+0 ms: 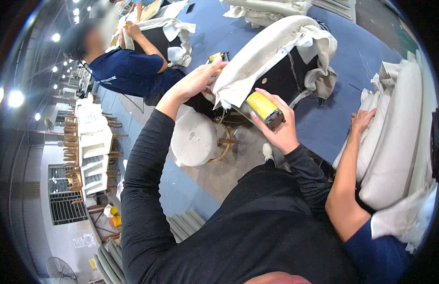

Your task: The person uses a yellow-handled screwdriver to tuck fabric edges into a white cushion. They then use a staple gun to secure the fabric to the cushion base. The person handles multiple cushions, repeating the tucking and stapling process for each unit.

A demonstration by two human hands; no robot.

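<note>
In front of me lies a curved upholstered panel [271, 52], with a pale beige cover and a black underside [288, 75]. Loose cover fabric [321, 78] bunches at its right end. My left hand [196, 84] is closed at the panel's left end, its fingers along the cover's edge; part of the grip is hidden. My right hand [283, 125] is wrapped round a yellow staple gun [263, 106] with a black end cap, at the panel's near edge. The gun's nose is hidden. Another yellow tool [216, 57] lies just beyond my left hand.
The blue table [342, 123] carries more beige covered pieces [271, 7]. A co-worker [129, 71] works at the far left; another person's arm [349, 189] reaches to stacked cushions [392, 142] on the right. A round white stool [193, 137] stands below my left forearm.
</note>
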